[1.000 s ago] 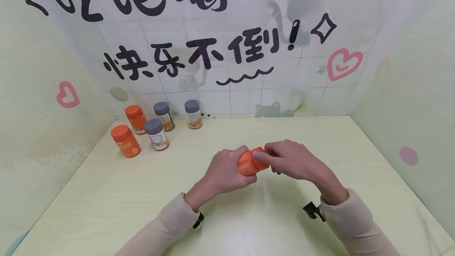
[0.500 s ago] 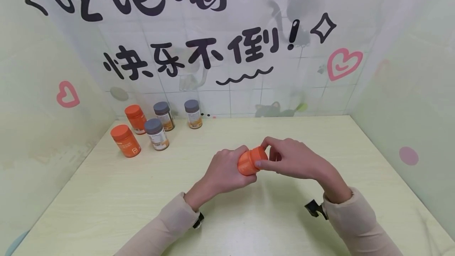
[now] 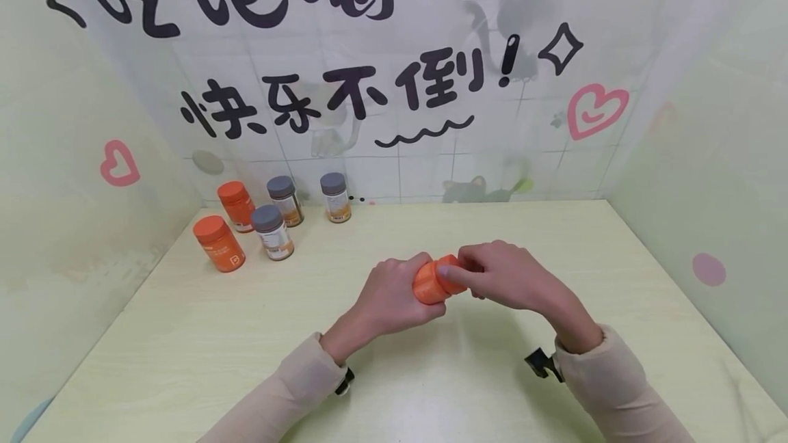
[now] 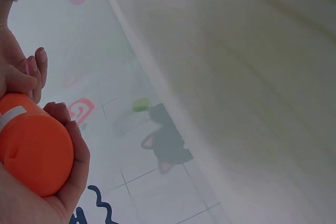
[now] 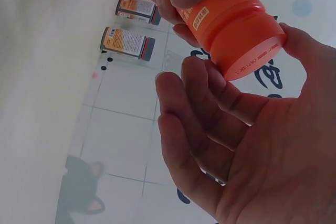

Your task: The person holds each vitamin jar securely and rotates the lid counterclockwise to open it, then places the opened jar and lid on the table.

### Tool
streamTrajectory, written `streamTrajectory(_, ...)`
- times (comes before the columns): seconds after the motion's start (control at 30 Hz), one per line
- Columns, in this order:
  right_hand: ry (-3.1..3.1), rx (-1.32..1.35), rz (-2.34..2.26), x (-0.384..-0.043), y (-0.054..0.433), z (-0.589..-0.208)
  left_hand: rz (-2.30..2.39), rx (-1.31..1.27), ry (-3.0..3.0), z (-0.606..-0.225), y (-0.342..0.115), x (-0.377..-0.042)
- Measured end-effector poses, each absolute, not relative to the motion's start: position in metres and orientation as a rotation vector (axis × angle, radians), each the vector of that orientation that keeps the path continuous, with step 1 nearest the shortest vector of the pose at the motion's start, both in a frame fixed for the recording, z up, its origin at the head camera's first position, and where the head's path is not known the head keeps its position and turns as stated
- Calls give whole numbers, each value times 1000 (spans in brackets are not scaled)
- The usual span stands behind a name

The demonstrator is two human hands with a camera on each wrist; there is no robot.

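Observation:
An orange pill bottle [image 3: 427, 283] is held tilted over the middle of the table, its capped end toward the right. My left hand [image 3: 394, 294] grips the bottle's body, fingers wrapped round it; the left wrist view shows the bottle's round base [image 4: 39, 153] in that palm. At the orange cap [image 3: 451, 275], my right hand [image 3: 514, 277] pinches with thumb and index finger. In the right wrist view the cap is on the bottle, with the thumb at one side of its rim and the index finger at the other, while the remaining fingers curl loosely below.
Two more orange bottles [image 3: 219, 245] stand at the back left of the pale wooden table [image 3: 203, 347]. Beside them are three grey-capped bottles [image 3: 273, 232], one standing a little apart [image 3: 336, 198]. Printed wall sheets enclose the table at the back and both sides.
The right hand's thumb and fingers shifted back on the cap half a second ago, then came round it again. The left hand and the bottle stay in place.

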State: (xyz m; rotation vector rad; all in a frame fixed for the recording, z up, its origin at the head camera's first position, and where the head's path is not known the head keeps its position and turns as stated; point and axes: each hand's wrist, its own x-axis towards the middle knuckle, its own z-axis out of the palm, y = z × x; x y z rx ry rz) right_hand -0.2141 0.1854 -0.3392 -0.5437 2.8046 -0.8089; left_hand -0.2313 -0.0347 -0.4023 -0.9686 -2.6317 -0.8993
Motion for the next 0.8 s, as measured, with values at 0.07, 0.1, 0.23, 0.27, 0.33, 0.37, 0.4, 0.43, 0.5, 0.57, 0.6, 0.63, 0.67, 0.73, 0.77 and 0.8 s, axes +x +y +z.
streamTrajectory(0.07, 2799, -563, -808, -214, 186, -340, -892, -966, -2639, -402, -35, -231)
streamTrajectory(0.1, 2793, -574, -811, -214, 187, -339, -890, -965, -2639, -402, -35, -231)
streamTrajectory(0.23, 2765, -601, -821, -214, 188, -338, -872, -964, -2638, -401, -35, -231)
streamTrajectory(0.27, 2760, -603, -822, -214, 188, -337, -871, -964, -2637, -401, -35, -231)
streamTrajectory(0.33, 2754, -611, -819, -214, 189, -336, -870, -962, -2638, -401, -35, -231)
streamTrajectory(0.37, 2754, -616, -816, -214, 189, -336, -870, -963, -2638, -401, -35, -231)
streamTrajectory(0.4, 2756, -620, -812, -214, 189, -335, -873, -961, -2639, -401, -35, -231)
streamTrajectory(0.43, 2758, -621, -811, -214, 189, -335, -874, -960, -2638, -401, -35, -232)
streamTrajectory(0.5, 2758, -615, -819, -214, 189, -335, -879, -957, -2636, -401, -35, -232)
streamTrajectory(0.57, 2756, -595, -833, -214, 189, -335, -885, -955, -2638, -401, -35, -232)
streamTrajectory(0.6, 2756, -582, -839, -214, 189, -335, -888, -954, -2639, -401, -35, -232)
streamTrajectory(0.63, 2758, -568, -845, -214, 189, -336, -891, -954, -2641, -402, -35, -232)
streamTrajectory(0.67, 2760, -556, -848, -214, 188, -336, -894, -952, -2642, -402, -35, -232)
streamTrajectory(0.73, 2771, -538, -840, -214, 188, -337, -900, -952, -2644, -403, -34, -232)
streamTrajectory(0.77, 2778, -533, -835, -214, 187, -337, -899, -953, -2641, -403, -34, -232)
streamTrajectory(0.8, 2782, -529, -832, -214, 187, -338, -901, -953, -2639, -403, -34, -232)
